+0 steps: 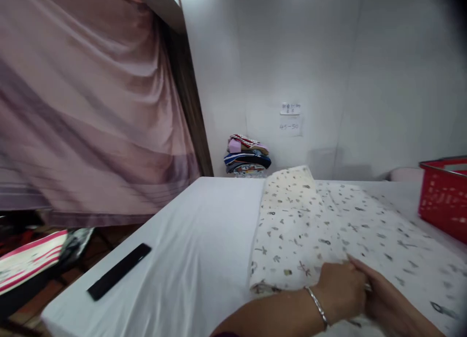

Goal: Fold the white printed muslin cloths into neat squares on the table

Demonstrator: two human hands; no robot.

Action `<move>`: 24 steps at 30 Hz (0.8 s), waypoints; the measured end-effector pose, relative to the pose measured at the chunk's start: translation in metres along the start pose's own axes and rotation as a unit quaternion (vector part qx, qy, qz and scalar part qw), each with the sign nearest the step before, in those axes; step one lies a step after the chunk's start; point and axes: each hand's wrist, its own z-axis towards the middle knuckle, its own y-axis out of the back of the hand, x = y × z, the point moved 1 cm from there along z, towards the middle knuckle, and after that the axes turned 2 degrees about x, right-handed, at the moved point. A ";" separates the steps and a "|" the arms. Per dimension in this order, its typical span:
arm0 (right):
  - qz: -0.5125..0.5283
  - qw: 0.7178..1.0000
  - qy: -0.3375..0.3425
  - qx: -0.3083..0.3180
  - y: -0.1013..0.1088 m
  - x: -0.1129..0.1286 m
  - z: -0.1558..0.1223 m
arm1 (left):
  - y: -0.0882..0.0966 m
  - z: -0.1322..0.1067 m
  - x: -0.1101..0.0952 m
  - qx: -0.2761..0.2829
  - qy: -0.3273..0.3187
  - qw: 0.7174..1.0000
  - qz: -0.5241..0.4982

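A white cloth with small dark prints (302,220) lies spread over the white table (204,239), its left part folded over. My left hand (339,288), a thin bangle on its wrist, rests on the cloth near the front with fingers curled onto a fold. My right hand (386,303) lies right beside it, fingers closed against the same fold of cloth. The fingertips of both hands are partly hidden.
A long black flat object (118,271) lies near the table's left edge. A stack of folded clothes (247,157) sits at the back by the wall. A red plastic basket (443,198) stands at the right. A pink curtain (91,103) hangs at the left.
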 end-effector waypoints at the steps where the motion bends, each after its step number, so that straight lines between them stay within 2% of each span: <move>1: 0.013 1.000 -0.020 -0.010 0.009 -0.007 -0.005 | -0.007 -0.003 -0.003 0.013 -0.003 1.000 -0.010; 4: 0.034 0.999 -0.024 -0.031 0.017 -0.015 -0.014 | -0.010 -0.010 -0.004 0.025 -0.015 0.999 -0.039; 8: -0.006 0.999 0.005 -0.051 0.010 -0.002 -0.016 | -0.002 -0.020 0.000 -0.013 -0.023 0.998 -0.052; 11: -0.046 0.998 -0.003 -0.044 0.003 0.007 -0.014 | 0.001 -0.032 0.006 -0.015 -0.026 0.998 -0.051; 13: -0.052 0.998 -0.017 -0.010 -0.001 0.009 -0.010 | 0.003 -0.040 0.012 -0.006 -0.013 0.999 -0.043; 16: -0.034 0.996 -0.009 0.080 -0.004 0.017 -0.001 | 0.006 -0.045 0.021 -0.001 0.020 1.000 -0.018; 18: -0.033 0.993 0.018 0.111 -0.002 0.032 0.003 | 0.008 -0.044 0.027 -0.012 0.030 0.999 0.001; 20: -0.045 0.992 0.063 0.098 0.008 0.058 0.001 | 0.010 -0.041 0.031 -0.030 0.038 0.999 0.020; 22: -0.053 0.989 0.127 0.049 0.027 0.091 -0.010 | 0.012 -0.039 0.033 -0.049 0.055 0.997 0.037; 24: -0.040 0.979 0.197 -0.029 0.057 0.123 -0.025 | 0.014 -0.038 0.033 -0.047 0.071 0.995 0.045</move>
